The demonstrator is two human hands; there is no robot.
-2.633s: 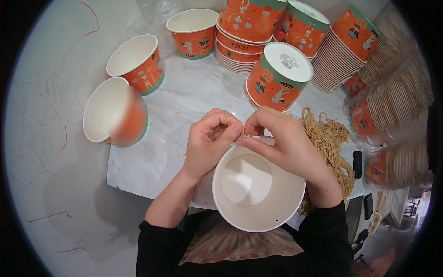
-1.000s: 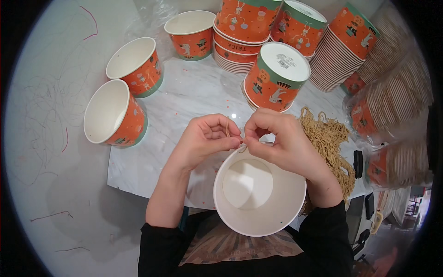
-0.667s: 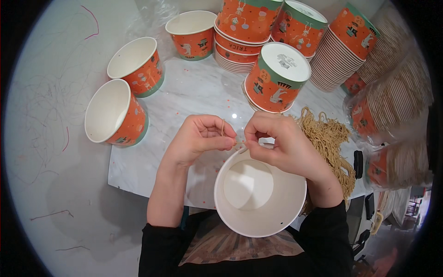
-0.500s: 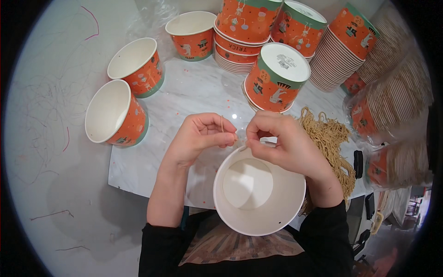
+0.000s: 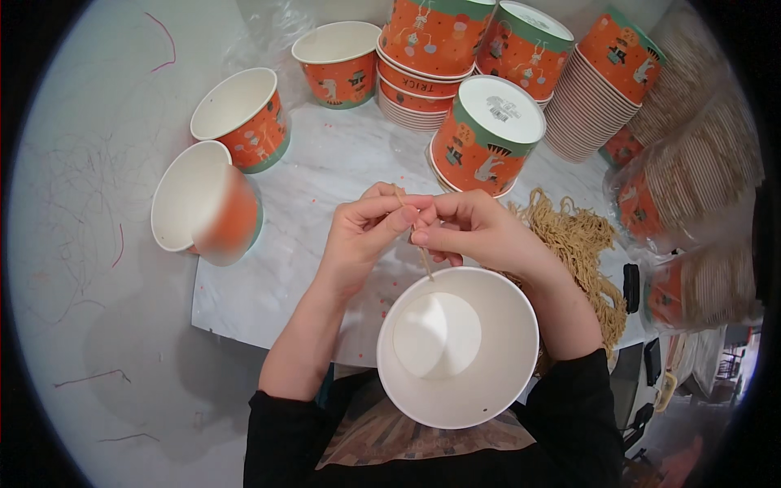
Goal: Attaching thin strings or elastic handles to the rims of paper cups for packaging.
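Note:
A thin tan string (image 5: 426, 264) runs up from the far rim of a white-lined paper bucket (image 5: 508, 358) into my fingers. My left hand (image 5: 370, 224) pinches the string, its loose end sticking up above the thumb. Close against it, my right hand (image 5: 468, 228) is also closed on the string with thumb and forefinger. Just below the hands, the bucket leans with its mouth facing me, between my forearms. One small dark hole shows in its near wall. The exact crossing of the string between the fingertips is hidden.
A heap of tan strings (image 5: 569, 236) lies beside my right forearm. Orange and green paper buckets (image 5: 244, 122) stand at the left; an upturned one (image 5: 488, 146) and tall stacks (image 5: 590, 106) are behind. Plastic-wrapped stacks (image 5: 691, 191) line the right. A wall (image 5: 122, 244) borders the table's left.
My hands have come together, the right one leaving the bucket's rim and joining the left at the string. The bucket has dropped slightly toward me.

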